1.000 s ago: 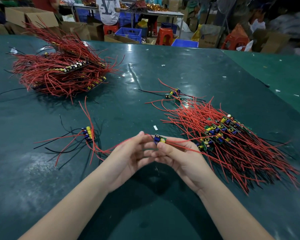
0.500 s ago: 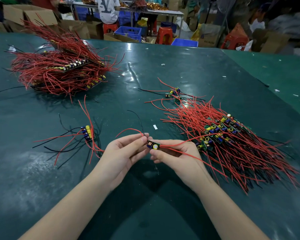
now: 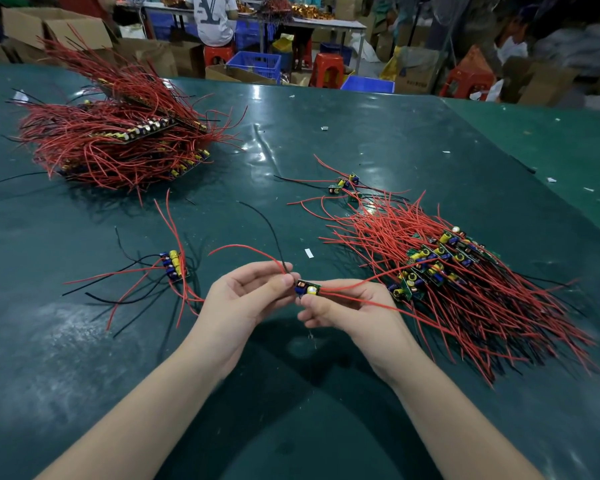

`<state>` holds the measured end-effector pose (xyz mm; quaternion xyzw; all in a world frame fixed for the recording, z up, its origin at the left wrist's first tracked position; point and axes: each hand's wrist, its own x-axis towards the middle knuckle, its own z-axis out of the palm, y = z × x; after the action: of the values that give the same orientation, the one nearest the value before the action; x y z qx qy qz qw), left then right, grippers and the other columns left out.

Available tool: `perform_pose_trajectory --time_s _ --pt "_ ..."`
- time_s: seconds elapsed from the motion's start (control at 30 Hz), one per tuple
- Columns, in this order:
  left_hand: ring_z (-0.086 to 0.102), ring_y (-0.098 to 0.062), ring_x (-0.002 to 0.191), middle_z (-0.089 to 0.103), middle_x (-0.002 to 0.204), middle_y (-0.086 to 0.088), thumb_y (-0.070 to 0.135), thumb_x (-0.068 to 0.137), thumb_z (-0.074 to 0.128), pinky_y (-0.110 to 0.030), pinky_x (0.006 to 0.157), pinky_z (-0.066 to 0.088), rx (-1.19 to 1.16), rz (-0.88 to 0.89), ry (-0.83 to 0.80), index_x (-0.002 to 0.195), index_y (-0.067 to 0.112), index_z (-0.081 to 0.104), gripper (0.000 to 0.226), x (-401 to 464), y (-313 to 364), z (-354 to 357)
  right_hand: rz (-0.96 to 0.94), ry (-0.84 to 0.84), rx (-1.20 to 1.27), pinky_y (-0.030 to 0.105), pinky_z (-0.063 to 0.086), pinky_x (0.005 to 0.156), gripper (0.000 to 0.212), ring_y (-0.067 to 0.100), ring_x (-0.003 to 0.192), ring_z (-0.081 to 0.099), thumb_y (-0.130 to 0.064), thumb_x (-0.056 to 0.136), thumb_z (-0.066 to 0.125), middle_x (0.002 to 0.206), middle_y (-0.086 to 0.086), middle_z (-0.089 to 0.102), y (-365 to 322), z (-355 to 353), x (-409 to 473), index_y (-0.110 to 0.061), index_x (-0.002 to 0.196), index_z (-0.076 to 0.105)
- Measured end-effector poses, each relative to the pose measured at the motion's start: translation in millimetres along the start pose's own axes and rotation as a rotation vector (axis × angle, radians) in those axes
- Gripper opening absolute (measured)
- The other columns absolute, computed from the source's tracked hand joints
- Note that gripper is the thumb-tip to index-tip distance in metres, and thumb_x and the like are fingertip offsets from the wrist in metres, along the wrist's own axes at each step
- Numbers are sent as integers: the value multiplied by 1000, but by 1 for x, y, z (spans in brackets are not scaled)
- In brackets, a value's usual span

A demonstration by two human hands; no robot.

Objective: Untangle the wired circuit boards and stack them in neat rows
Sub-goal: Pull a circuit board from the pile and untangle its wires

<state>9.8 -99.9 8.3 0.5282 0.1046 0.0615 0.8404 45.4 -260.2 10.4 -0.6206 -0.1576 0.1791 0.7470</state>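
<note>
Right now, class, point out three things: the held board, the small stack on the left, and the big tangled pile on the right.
Held board (image 3: 307, 289), head view, yellow capacitor.
Small stack (image 3: 173, 265), head view, top board.
Tangled pile (image 3: 433, 265), head view, boards in its middle.

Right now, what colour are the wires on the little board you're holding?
Mostly red, plus one black, on the small board; the head view shows it.

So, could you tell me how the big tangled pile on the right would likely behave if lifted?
The tangled pile would probably come up as a clump, since its wires cross. Those thin wires look floppy and would likely droop. Its small boards seem light.
</note>
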Motion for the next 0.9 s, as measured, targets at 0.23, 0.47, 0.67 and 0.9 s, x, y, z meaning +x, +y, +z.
perform_pose_trajectory --time_s 0.23,0.47,0.67,0.9 --pt "69 -10 74 74 85 -6 0 88 58 -16 66 54 -31 -47 -8 105 7 69 22 2 -2 0 15 0 -67 24 56 64 20 17 66 69 7 80 70 77 8 75 2 2 0 -12 82 77" --pt "66 -9 73 70 78 -3 -1 93 53 -17 69 54 37 -79 -31 107 6 69 22 4 -5 -2 44 -9 -170 23 55 65 18 16 68 70 2 81 72 75 8 75 4 2 0 -15 85 76" --pt "65 -9 71 66 76 -2 3 95 50 -17 68 54 -15 -131 -75 106 2 69 22 7 -4 -6 45 -27 -183 25 56 66 18 17 70 71 1 81 73 78 8 75 3 2 0 -15 86 77" --pt "70 -14 78 73 84 -10 -1 88 56 -17 69 55 5 -16 -51 87 4 74 18 7 -2 -7 147 44 63 24 56 64 7 21 68 71 -15 70 79 79 14 74 1 -2 3 -13 76 79"
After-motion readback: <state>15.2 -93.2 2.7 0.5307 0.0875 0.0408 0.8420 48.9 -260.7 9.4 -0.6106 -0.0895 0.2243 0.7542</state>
